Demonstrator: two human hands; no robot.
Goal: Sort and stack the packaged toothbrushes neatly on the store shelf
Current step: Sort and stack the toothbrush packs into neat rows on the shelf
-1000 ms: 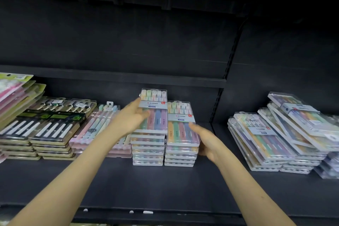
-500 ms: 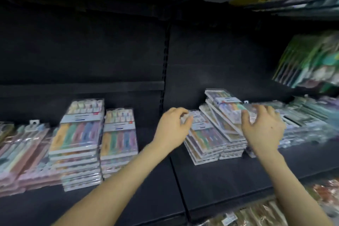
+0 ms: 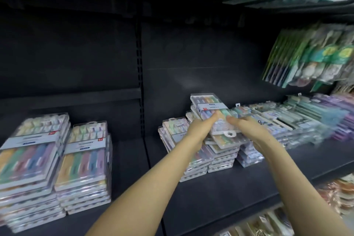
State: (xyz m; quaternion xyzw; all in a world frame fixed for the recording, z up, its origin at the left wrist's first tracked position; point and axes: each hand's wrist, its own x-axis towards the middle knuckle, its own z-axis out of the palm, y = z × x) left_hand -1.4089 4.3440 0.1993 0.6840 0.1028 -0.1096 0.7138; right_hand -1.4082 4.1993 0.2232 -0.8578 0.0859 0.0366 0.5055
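A clear toothbrush pack [image 3: 214, 116] with pastel brushes is raised off an untidy pile of like packs [image 3: 210, 155] in the middle of the dark shelf [image 3: 220, 193]. My left hand [image 3: 201, 130] grips the pack's left edge, thumb on top. My right hand [image 3: 247, 130] grips its right edge near the hang tab. Two even stacks of the same kind of pack [image 3: 55, 165] stand at the left of the shelf.
Flat rows of other toothbrush packs [image 3: 298, 119] fill the shelf's right end. Green and yellow packs [image 3: 310, 57] hang on hooks at upper right. A lower shelf with goods [image 3: 341, 197] shows at bottom right. A slotted upright [image 3: 140, 82] divides the back panel.
The view has swung right, away from the two even stacks. Both hands moved onto the untidy pile and now hold its top pack between them, raised off the pile.
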